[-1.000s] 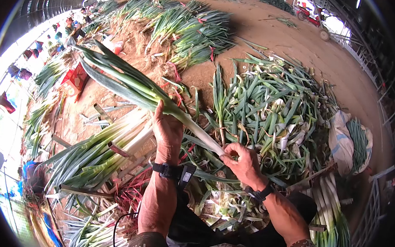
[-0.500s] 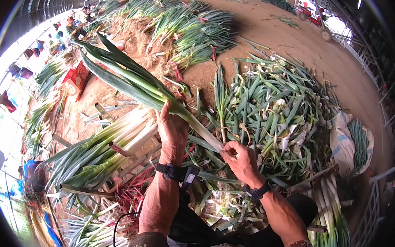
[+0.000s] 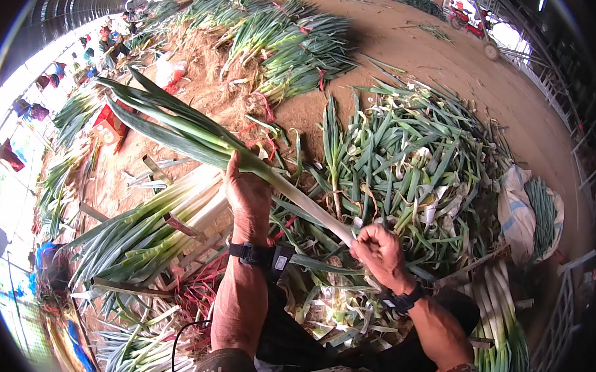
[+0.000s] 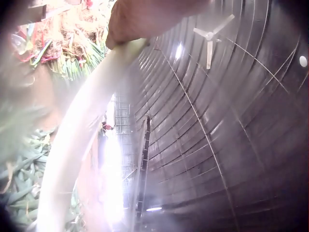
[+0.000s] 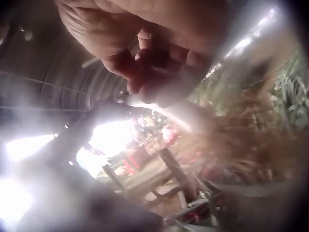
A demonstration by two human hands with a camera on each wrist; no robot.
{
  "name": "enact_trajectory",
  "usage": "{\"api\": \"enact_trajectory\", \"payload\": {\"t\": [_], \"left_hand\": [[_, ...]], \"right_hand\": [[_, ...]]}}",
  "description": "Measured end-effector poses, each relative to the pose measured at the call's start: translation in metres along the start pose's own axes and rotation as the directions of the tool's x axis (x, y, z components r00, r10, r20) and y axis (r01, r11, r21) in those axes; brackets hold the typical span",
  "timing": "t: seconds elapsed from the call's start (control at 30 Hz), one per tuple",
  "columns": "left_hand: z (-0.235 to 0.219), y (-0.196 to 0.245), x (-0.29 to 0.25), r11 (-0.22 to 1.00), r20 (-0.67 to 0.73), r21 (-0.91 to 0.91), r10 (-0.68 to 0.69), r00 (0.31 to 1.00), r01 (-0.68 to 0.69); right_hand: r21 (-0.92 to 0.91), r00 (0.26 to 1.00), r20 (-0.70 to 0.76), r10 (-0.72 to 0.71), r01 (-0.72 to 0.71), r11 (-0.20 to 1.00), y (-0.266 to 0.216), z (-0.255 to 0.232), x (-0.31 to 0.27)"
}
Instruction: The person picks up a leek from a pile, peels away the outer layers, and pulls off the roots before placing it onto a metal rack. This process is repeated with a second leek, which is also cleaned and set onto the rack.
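A long green onion (image 3: 296,198) slants across the head view, its dark leaves at upper left and its white end at lower right. My left hand (image 3: 248,198) grips it where green turns white. At the white end, my right hand (image 3: 381,254) has its fingers curled, thumb and fingertips pinching at the tip. In the left wrist view the white stem (image 4: 72,140) runs down from the fingers of my left hand (image 4: 145,19). The right wrist view is blurred; my right hand (image 5: 145,53) shows bent fingers by the pale stalk (image 5: 176,117).
Left of my left arm, several onions (image 3: 152,225) lie on a wooden rack (image 3: 183,225). A heap of loose leaves (image 3: 415,166) is at right, beside a white sack (image 3: 515,213). Bundled onions (image 3: 300,46) lie farther back. Red ties (image 3: 199,289) hang near my left forearm.
Since the half-second-old frame, my right hand has moved right and slightly down. My left hand and the onion have shifted a little left, and more of the white stalk's end shows.
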State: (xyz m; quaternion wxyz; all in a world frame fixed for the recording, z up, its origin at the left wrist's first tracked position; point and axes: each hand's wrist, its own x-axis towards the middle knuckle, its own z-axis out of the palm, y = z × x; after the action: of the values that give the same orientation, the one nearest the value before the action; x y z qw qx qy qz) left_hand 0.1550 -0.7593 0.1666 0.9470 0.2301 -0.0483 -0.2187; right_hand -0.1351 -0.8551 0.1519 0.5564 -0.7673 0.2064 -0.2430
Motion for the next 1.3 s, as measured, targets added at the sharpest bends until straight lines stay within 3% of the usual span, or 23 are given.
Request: {"api": "enact_trajectory", "payload": {"t": [0.1,0.17,0.27,0.3,0.37,0.47,0.5,0.67,0.77,1.1,1.2,1.3], "left_hand": [[-0.012,0.011,0.007,1.000,0.019,0.009,0.015,1.000,-0.015],[-0.022,0.013,0.012,1.000,0.077,-0.005,0.009,0.997,-0.009],[0.009,0.019,-0.006,0.994,0.066,-0.104,0.045,0.997,-0.038],[0.015,0.018,-0.011,0.989,0.071,-0.139,0.062,0.996,-0.052],[0.004,0.014,-0.003,0.986,0.145,-0.169,0.014,0.989,0.011],[0.020,0.009,-0.009,0.972,0.165,-0.234,0.031,0.986,0.009],[0.016,0.008,-0.007,0.967,0.188,-0.253,0.016,0.982,0.033],[0.008,0.008,-0.007,0.938,0.221,-0.319,-0.062,0.973,0.132],[0.007,0.009,-0.006,0.926,0.212,-0.345,-0.081,0.974,0.152],[0.008,0.005,-0.011,0.953,0.191,-0.291,-0.030,0.981,0.086],[0.008,0.006,-0.011,0.921,0.266,-0.349,-0.076,0.961,0.170],[0.010,0.006,-0.012,0.944,0.214,-0.303,-0.066,0.975,0.130]], "right_hand": [[-0.322,0.999,0.042,0.031,-0.016,0.947,0.027,-0.035,-0.021],[-0.571,0.957,0.044,0.288,-0.213,0.793,0.081,-0.062,-0.040],[-0.541,0.963,-0.020,0.268,-0.236,0.807,0.076,-0.065,-0.045],[-0.437,0.975,-0.018,0.224,-0.209,0.875,0.067,-0.061,-0.043],[-0.216,0.992,-0.046,0.115,-0.123,0.969,0.034,-0.045,-0.018],[-0.230,1.000,-0.002,-0.004,0.004,0.973,-0.023,-0.029,0.001],[-0.185,0.990,-0.017,-0.141,0.135,0.973,-0.020,-0.022,0.008],[-0.225,0.995,0.068,-0.077,0.090,0.970,-0.044,-0.006,0.017],[-0.340,0.987,0.118,-0.107,0.141,0.930,-0.044,-0.003,0.019],[-0.493,0.945,0.067,-0.319,0.309,0.813,-0.028,0.005,0.020],[-0.452,0.970,0.011,-0.244,0.222,0.864,-0.021,0.003,0.020],[-0.318,0.982,-0.002,-0.188,0.178,0.931,-0.021,0.003,0.018]]}}
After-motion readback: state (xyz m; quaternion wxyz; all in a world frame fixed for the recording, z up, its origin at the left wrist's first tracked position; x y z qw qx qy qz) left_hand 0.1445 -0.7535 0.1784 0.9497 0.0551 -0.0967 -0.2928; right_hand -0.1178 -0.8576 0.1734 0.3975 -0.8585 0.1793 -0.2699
